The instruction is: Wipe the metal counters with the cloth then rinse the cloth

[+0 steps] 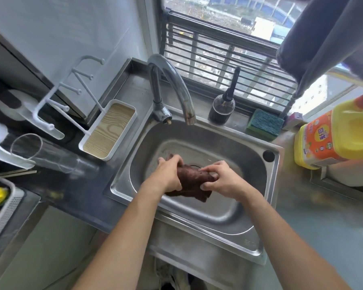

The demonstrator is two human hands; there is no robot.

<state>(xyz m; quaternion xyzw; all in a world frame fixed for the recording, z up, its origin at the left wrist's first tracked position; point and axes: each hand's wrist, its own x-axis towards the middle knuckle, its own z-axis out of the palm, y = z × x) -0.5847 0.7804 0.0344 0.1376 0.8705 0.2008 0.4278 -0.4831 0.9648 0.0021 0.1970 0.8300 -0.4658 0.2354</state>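
Left hand (pixel 169 172): fingers curled, gripping crumpled dark brown cloth (pixel 189 183)
Right hand (pixel 222 178): pinching cloth's other end
Location: over stainless steel sink basin (pixel 235 141), below curved metal faucet (pixel 172 86)

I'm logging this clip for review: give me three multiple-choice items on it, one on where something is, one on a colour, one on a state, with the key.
1. Where is the cloth?
A. on the windowsill
B. over the sink basin
C. in the wood-lined tray

2. What colour is the sponge by the window?
A. green
B. red
C. white

3. How do the hands meet the cloth?
A. only the left hand grips it
B. neither touches it
C. both the left hand and the right hand grip it

Key: 1 B, it hangs above the basin; 2 A, its faces are green; 3 C, fingers of both curl round it.
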